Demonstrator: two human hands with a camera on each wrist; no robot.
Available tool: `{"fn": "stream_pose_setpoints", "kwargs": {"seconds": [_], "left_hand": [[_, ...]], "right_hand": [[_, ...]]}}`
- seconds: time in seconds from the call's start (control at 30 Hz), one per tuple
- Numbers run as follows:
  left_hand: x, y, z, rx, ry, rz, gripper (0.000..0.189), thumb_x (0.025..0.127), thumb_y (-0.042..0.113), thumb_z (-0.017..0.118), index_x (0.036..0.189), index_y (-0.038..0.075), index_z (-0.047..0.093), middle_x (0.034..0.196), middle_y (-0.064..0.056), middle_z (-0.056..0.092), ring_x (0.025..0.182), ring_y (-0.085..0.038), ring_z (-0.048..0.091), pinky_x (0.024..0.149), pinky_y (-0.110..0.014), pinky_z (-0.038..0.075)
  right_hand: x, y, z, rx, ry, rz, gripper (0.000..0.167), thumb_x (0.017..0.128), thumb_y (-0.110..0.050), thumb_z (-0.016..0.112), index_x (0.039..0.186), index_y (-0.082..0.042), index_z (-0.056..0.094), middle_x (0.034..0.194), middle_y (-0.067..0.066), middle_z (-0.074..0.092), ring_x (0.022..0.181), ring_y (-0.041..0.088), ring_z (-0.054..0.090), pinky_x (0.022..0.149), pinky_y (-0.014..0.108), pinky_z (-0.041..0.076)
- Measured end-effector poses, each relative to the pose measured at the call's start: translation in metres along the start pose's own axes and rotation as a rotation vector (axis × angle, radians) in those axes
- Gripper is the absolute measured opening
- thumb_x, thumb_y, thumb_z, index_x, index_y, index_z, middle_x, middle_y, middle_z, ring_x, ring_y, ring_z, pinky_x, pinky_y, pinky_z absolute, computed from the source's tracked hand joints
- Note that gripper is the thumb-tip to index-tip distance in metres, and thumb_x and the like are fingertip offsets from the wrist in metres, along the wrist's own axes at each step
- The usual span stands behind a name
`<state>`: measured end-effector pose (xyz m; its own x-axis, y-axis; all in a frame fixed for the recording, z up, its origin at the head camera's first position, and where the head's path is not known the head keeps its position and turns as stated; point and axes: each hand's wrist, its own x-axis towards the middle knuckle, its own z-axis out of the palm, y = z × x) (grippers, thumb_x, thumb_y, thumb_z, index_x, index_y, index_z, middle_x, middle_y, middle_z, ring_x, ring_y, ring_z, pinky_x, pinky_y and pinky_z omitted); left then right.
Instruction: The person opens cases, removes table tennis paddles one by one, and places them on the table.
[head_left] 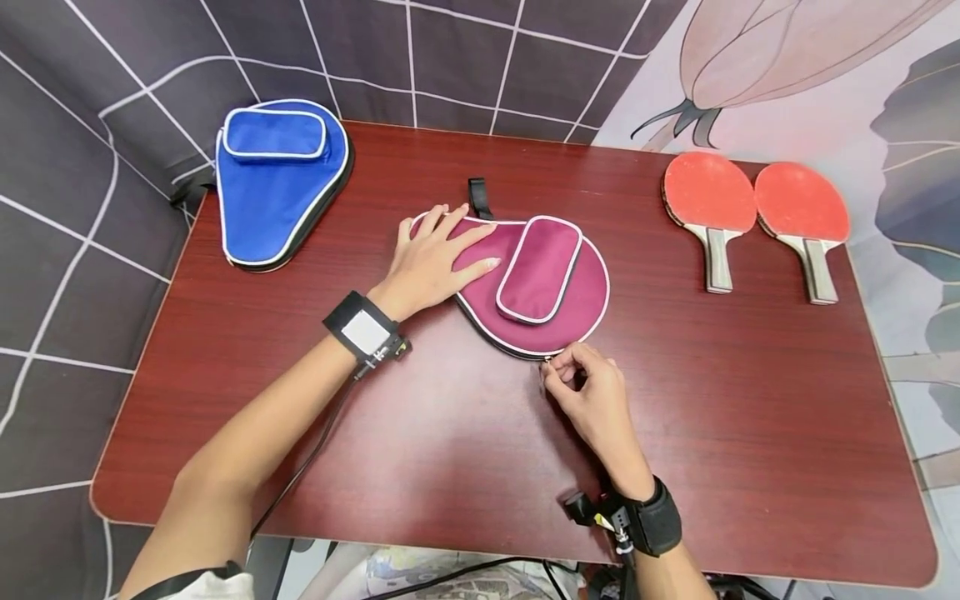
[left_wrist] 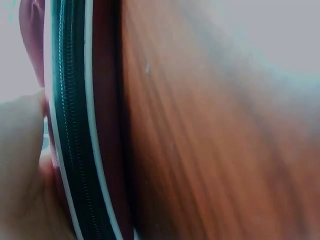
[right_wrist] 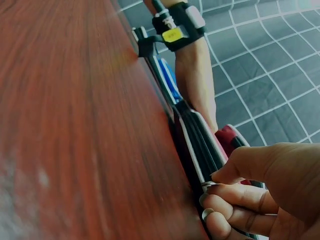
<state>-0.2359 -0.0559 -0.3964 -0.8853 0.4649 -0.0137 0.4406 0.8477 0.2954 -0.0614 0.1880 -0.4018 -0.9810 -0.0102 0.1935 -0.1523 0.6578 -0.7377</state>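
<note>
A maroon paddle case (head_left: 480, 292) with white piping and a small front pocket (head_left: 540, 268) lies flat in the middle of the table. My left hand (head_left: 431, 262) rests on its narrow end with fingers spread. At the case's near rounded edge, my right hand (head_left: 592, 392) pinches a small metal zipper pull (right_wrist: 209, 184) between thumb and forefinger. The left wrist view shows a closed stretch of the black zipper (left_wrist: 70, 100) along the case's side. A black strap loop (head_left: 478, 198) sticks out past the far side of the case.
A blue paddle case (head_left: 277, 192) lies at the table's back left corner. Two red table tennis paddles (head_left: 708, 196) (head_left: 802, 204) lie side by side at the back right, handles toward me. The brown table (head_left: 750, 450) meets tiled-pattern walls behind and at left.
</note>
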Motion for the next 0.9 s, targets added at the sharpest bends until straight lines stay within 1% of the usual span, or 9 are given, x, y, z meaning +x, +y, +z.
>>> {"fn": "stream_pose_setpoints", "kwargs": {"seconds": [0.17, 0.4, 0.53, 0.6, 0.63, 0.7, 0.77, 0.83, 0.9], "left_hand": [[-0.006, 0.014, 0.002, 0.021, 0.015, -0.061, 0.067, 0.085, 0.080, 0.027, 0.145, 0.051, 0.032, 0.156, -0.002, 0.028, 0.142, -0.028, 0.019, 0.103, -0.057, 0.018], [-0.017, 0.035, 0.001, 0.129, 0.028, -0.130, 0.072, 0.087, 0.078, 0.025, 0.149, 0.042, 0.034, 0.153, -0.011, 0.034, 0.136, -0.033, 0.029, 0.098, -0.063, 0.025], [-0.020, 0.043, -0.003, 0.167, -0.003, -0.161, 0.073, 0.087, 0.078, 0.023, 0.149, 0.040, 0.033, 0.151, -0.013, 0.036, 0.133, -0.034, 0.032, 0.095, -0.064, 0.028], [-0.023, 0.046, -0.006, 0.176, -0.037, -0.171, 0.074, 0.088, 0.078, 0.023, 0.150, 0.039, 0.032, 0.149, -0.014, 0.037, 0.131, -0.035, 0.034, 0.093, -0.064, 0.030], [-0.025, 0.046, -0.009, 0.183, -0.068, -0.174, 0.075, 0.088, 0.078, 0.023, 0.151, 0.038, 0.030, 0.149, -0.015, 0.038, 0.130, -0.035, 0.034, 0.092, -0.064, 0.030], [-0.030, 0.045, -0.018, 0.190, -0.137, -0.156, 0.077, 0.088, 0.077, 0.025, 0.151, 0.035, 0.030, 0.146, -0.017, 0.040, 0.127, -0.038, 0.038, 0.092, -0.064, 0.031], [-0.033, 0.039, -0.032, 0.189, -0.212, -0.098, 0.079, 0.088, 0.076, 0.030, 0.152, 0.031, 0.032, 0.143, -0.018, 0.043, 0.126, -0.039, 0.040, 0.093, -0.063, 0.032], [-0.034, 0.028, -0.046, 0.169, -0.255, 0.010, 0.081, 0.086, 0.075, 0.040, 0.150, 0.026, 0.037, 0.138, -0.017, 0.048, 0.125, -0.037, 0.041, 0.096, -0.061, 0.031], [-0.033, 0.014, -0.055, 0.132, -0.254, 0.135, 0.084, 0.081, 0.075, 0.052, 0.147, 0.024, 0.043, 0.131, -0.013, 0.052, 0.120, -0.031, 0.044, 0.094, -0.054, 0.035]], "right_hand": [[-0.001, 0.002, -0.002, 0.001, 0.023, 0.017, 0.015, 0.078, -0.011, 0.075, 0.076, -0.018, 0.063, 0.068, -0.010, 0.061, 0.058, 0.009, 0.056, 0.065, 0.028, 0.030], [0.001, 0.005, -0.004, 0.015, 0.041, 0.025, 0.014, 0.079, -0.011, 0.075, 0.075, -0.018, 0.063, 0.067, -0.010, 0.061, 0.057, 0.009, 0.055, 0.066, 0.028, 0.033], [0.002, 0.006, -0.007, 0.029, 0.051, 0.037, 0.015, 0.079, -0.009, 0.074, 0.074, -0.017, 0.062, 0.066, -0.009, 0.061, 0.056, 0.010, 0.055, 0.059, 0.020, 0.038], [0.001, 0.007, -0.008, 0.030, 0.055, 0.042, 0.015, 0.079, -0.009, 0.074, 0.073, -0.017, 0.062, 0.065, -0.009, 0.061, 0.056, 0.010, 0.055, 0.053, 0.017, 0.038], [0.001, 0.007, -0.008, 0.030, 0.055, 0.045, 0.015, 0.079, -0.009, 0.074, 0.073, -0.016, 0.062, 0.066, -0.009, 0.061, 0.056, 0.010, 0.056, 0.051, 0.016, 0.039], [0.001, 0.007, -0.009, 0.036, 0.053, 0.048, 0.015, 0.079, -0.009, 0.074, 0.073, -0.016, 0.062, 0.066, -0.008, 0.061, 0.057, 0.010, 0.056, 0.052, 0.015, 0.040], [0.001, 0.008, -0.008, 0.037, 0.047, 0.053, 0.015, 0.080, -0.010, 0.074, 0.074, -0.017, 0.061, 0.067, -0.008, 0.061, 0.057, 0.010, 0.056, 0.052, 0.015, 0.040], [0.001, 0.008, -0.008, 0.042, 0.028, 0.055, 0.015, 0.080, -0.011, 0.074, 0.075, -0.017, 0.062, 0.067, -0.009, 0.061, 0.057, 0.010, 0.055, 0.052, 0.015, 0.040], [0.002, 0.008, -0.008, 0.047, 0.013, 0.057, 0.015, 0.081, -0.011, 0.074, 0.075, -0.018, 0.062, 0.067, -0.009, 0.061, 0.056, 0.010, 0.055, 0.051, 0.016, 0.040]]}}
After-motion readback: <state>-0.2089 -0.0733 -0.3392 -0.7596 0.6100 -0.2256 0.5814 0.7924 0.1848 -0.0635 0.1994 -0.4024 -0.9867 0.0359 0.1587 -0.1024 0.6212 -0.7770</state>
